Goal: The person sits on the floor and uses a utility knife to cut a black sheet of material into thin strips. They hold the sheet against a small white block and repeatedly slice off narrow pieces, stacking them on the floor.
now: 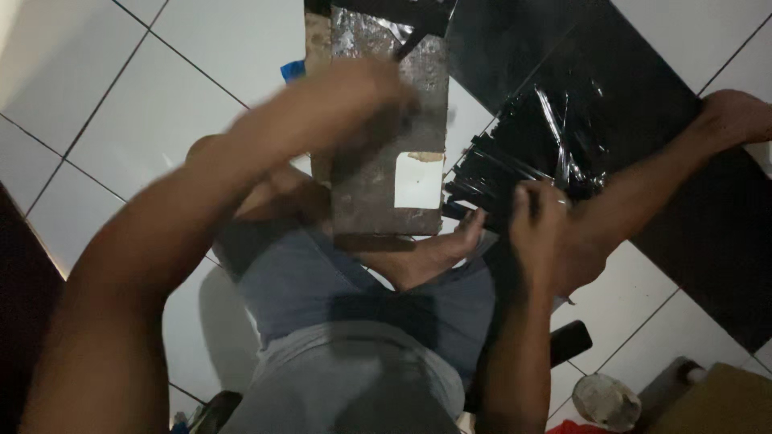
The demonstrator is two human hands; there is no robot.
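Fingers (521, 210) of the right hand (547, 241) gripped a bundle of black strips (490, 173) right of the worn board (390, 137); the blurred left hand (366, 88) hovered over that board, its grip impossible to tell.

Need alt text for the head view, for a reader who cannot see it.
A person seated on a white tiled floor reaches the blurred left hand over a worn grey board, while the right hand grips a bundle of thin black strips beside shiny black plastic.
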